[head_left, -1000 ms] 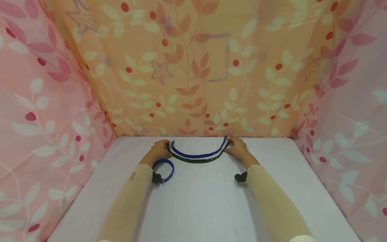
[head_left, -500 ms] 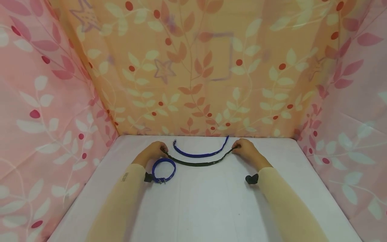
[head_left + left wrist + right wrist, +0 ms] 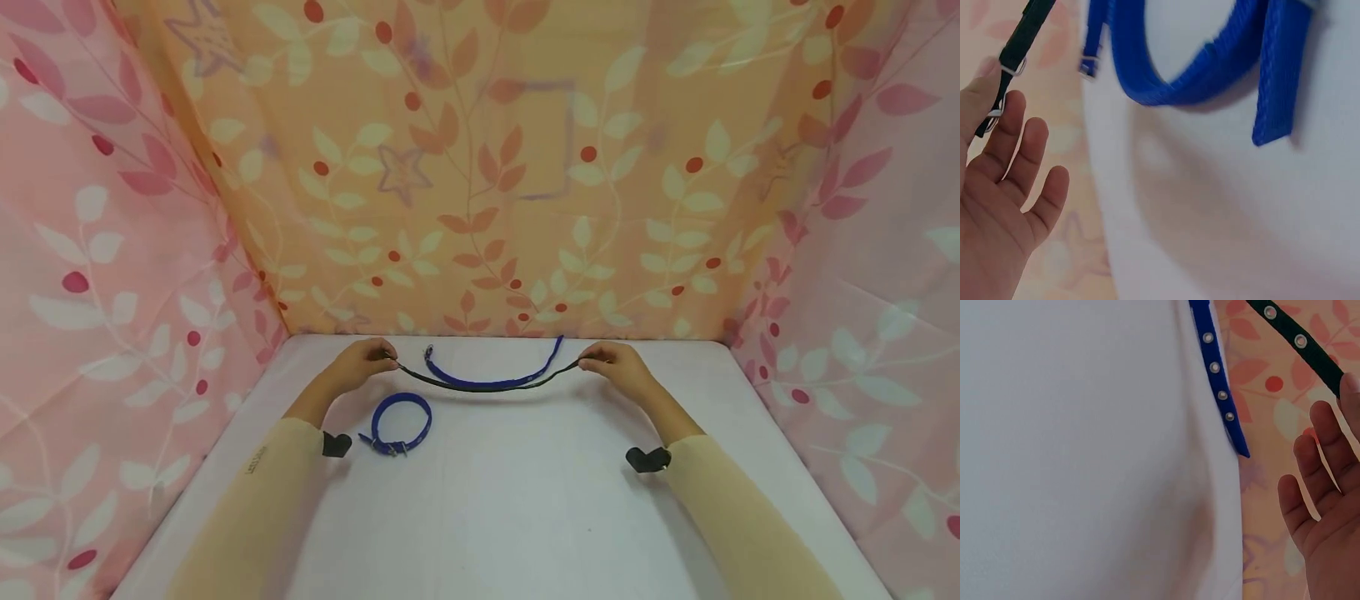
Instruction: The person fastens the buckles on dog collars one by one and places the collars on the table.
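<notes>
A dark green collar strap (image 3: pixel 487 386) hangs in a shallow curve above the white table (image 3: pixel 495 500), held by its two ends. My left hand (image 3: pixel 365 360) pinches its buckle end (image 3: pixel 1005 75). My right hand (image 3: pixel 617 362) pinches the holed end (image 3: pixel 1300 344). The other fingers of both hands are spread loosely. An open blue collar strap (image 3: pixel 491 379) lies flat on the table just behind the green one; its holed tip (image 3: pixel 1222 394) shows in the right wrist view. A buckled blue collar loop (image 3: pixel 401 422) lies near my left forearm.
Patterned cloth walls close in the table: orange at the back (image 3: pixel 480 167), pink on the left (image 3: pixel 112 292) and right (image 3: pixel 862 292). The back wall stands just behind the straps.
Both hands have lifted the dark green strap off the table and drawn it taut, moving apart. The open blue strap stayed lying at the back.
</notes>
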{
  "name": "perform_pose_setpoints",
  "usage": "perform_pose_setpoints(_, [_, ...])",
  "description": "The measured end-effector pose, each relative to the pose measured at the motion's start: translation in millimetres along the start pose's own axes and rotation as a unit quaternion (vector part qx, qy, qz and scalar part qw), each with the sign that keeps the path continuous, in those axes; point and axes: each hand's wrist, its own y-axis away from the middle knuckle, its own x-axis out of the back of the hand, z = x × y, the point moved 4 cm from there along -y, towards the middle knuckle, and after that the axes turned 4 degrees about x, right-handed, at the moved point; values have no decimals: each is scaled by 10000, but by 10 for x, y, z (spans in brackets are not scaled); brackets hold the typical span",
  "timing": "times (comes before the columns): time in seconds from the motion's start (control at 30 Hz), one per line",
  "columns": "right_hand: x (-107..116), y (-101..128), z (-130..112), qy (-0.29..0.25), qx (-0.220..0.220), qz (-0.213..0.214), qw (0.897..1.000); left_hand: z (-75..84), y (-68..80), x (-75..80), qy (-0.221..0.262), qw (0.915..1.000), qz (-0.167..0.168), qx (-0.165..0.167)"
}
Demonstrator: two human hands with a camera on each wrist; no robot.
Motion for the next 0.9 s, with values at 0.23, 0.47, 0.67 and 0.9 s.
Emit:
perform_pose_setpoints(0.23, [59,197,-270,-1191,261,553,9910,324,241,89,633,9968,490,56])
perform_pose_setpoints(0.47, [180,465,-609,-1908,332,1122,9746,721,594,134,599,9924,1038,264])
perform_pose_setpoints(0.67, [292,726,-958,-1627,451,1444,9750,1066,927,137,280,9893,1432,69])
perform_pose_setpoints(0.9, [403,990,-1388,-1361,1146,1820,9671,1466,1224,111,433,9858,1621,111])
